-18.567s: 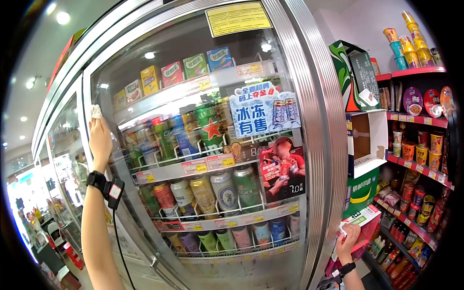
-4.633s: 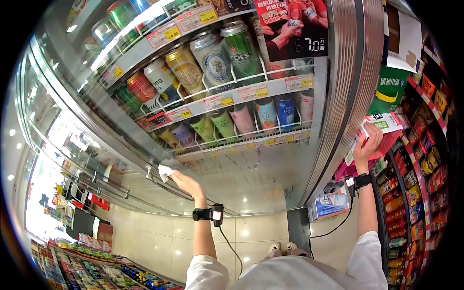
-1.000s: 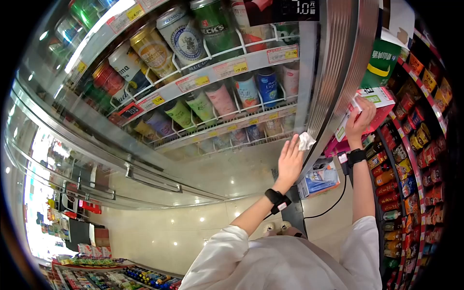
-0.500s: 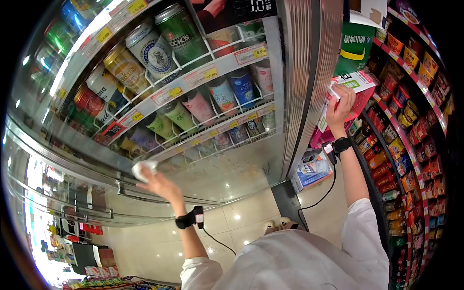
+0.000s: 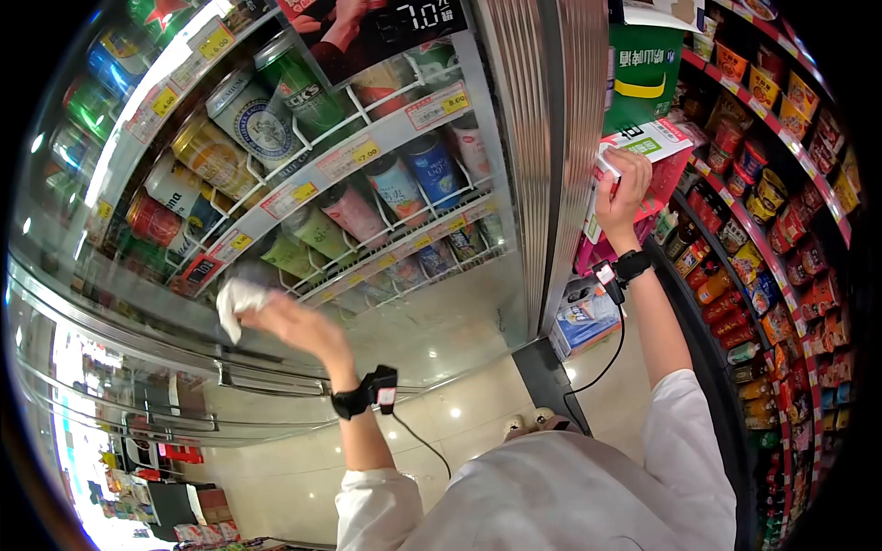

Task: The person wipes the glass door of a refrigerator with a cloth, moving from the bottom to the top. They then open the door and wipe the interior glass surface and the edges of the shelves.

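My left hand (image 5: 299,326), blurred by motion, is closed on a crumpled white cloth (image 5: 241,308) at the glass door of a drinks fridge. Behind the glass stand rows of cans, among them a green beer can (image 5: 299,87) and a blue can (image 5: 434,170). On the right, my right hand (image 5: 625,188) has its fingers curled round a small white object (image 5: 606,167), mostly hidden by the hand. That hand is up against a pink and white carton (image 5: 657,138), which sits under a green beer carton (image 5: 638,83).
A ribbed metal frame (image 5: 542,138) edges the fridge on the right. Snack shelves (image 5: 726,239) curve down the far right. A blue and white package (image 5: 588,317) stands on the tiled floor (image 5: 459,404). A cable (image 5: 606,372) hangs from my right wrist band, another from the left.
The view has shifted a little, so the fridge and cartons appear farther left. My left hand has moved the cloth up along the glass. My right hand stays at the carton.
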Demonstrator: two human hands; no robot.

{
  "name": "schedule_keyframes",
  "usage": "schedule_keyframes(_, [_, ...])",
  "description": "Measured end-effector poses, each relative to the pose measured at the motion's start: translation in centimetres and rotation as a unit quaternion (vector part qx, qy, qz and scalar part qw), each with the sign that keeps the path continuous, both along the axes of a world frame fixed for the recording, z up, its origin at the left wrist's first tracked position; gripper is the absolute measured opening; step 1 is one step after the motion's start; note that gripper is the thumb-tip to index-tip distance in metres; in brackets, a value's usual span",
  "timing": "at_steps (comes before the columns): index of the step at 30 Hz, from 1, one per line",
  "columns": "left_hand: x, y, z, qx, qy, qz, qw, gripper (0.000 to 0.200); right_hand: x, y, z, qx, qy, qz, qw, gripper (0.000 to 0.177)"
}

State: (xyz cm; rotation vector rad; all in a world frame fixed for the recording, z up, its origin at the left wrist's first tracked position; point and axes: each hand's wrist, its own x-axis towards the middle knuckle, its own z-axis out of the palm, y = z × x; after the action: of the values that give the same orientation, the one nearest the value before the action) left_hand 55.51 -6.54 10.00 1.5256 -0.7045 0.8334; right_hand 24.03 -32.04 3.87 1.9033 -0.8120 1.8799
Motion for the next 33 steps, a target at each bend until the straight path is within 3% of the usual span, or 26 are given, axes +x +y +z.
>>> schedule_keyframes(1, [-0.7,-1.8,0.2,-0.013,-0.047,-0.024,0.999,0.047,0.0,0.0,0.0,-0.001,0.0,0.0,1.0,0.022])
schedule_keyframes(2, [-1.7,-3.5,-0.4,0.063,-0.141,0.047,0.987,0.044,0.0,0.0,-0.1,-0.001,0.0,-0.001,1.0,0.022])
schedule_keyframes(3, [-3.6,-4.8,0.5,0.115,-0.242,0.04,0.963,0.042,0.0,0.0,-0.1,-0.001,0.0,-0.003,1.0,0.022])
schedule_keyframes(5, [-7.0,-6.8,0.2,0.233,-0.292,0.029,0.927,0.04,-0.1,0.1,0.1,-0.001,-0.003,0.001,1.0,0.022])
schedule_keyframes(7, [-9.2,-9.3,-2.1,0.224,-0.333,-0.035,0.915,0.035,-0.1,0.2,0.1,0.001,-0.003,0.008,1.0,0.021])
schedule_keyframes(11, [-10.9,-10.1,-8.9,0.322,-0.355,-0.12,0.87,0.03,-0.2,0.1,0.1,0.0,0.0,0.001,1.0,0.021])
schedule_keyframes(17, [-8.7,-7.5,-22.5,0.534,-0.432,-0.181,0.704,0.04,-0.1,0.0,-0.1,0.005,-0.003,0.0,1.0,0.021])
schedule_keyframes(21, [-7.1,-5.1,-23.0,0.602,-0.452,-0.165,0.637,0.048,-0.1,-0.1,-0.2,0.004,0.0,0.002,1.0,0.021])
schedule_keyframes(24, [-6.3,-4.7,-21.4,0.567,-0.447,-0.151,0.675,0.047,-0.2,-0.2,-0.3,0.001,0.0,0.002,1.0,0.022])
schedule_keyframes(29, [-5.8,-4.8,-12.7,0.493,-0.418,-0.081,0.758,0.034,-0.2,-0.3,-0.2,-0.007,0.011,0.001,1.0,0.022])
schedule_keyframes(33, [-5.2,-3.9,-3.7,0.347,-0.323,-0.022,0.88,0.036,-0.1,-0.2,-0.1,-0.011,0.015,0.001,1.0,0.021])
